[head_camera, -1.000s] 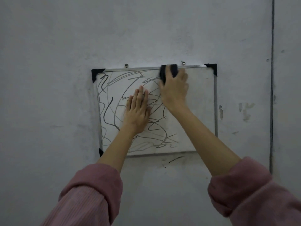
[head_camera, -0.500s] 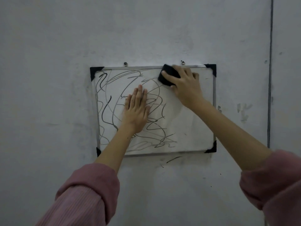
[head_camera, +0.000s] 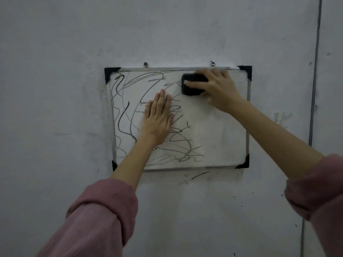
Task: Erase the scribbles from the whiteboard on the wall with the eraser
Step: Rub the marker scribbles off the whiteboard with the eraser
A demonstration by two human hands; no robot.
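Progress was roughly a third: right part of the whiteboard looked wiped, faint smudges only. Scribbles covered the left and centre, from upper left corner down to the bottom edge, with a tangle at lower centre.

Eraser sat flat on the board near the top edge, upper centre-right of the frame, just right of the remaining marks. Right hand grasped it, thumb across its face and fingers curled over the top; hand was motion-blurred. Left hand lay released, fingers straight, palm pressed on the board at centre, probably steadying it. It rested directly on unerased lines.

Edges: eraser was close under the top frame rail, so no real room upward. Open travel lay leftward along the top and downward. Left hand blocked the centre; it would likely need to shift onto the clean right side before that patch could be wiped. Board hung from two wall hooks, so hard sideways strokes could swing it. Black corner caps might catch the eraser.
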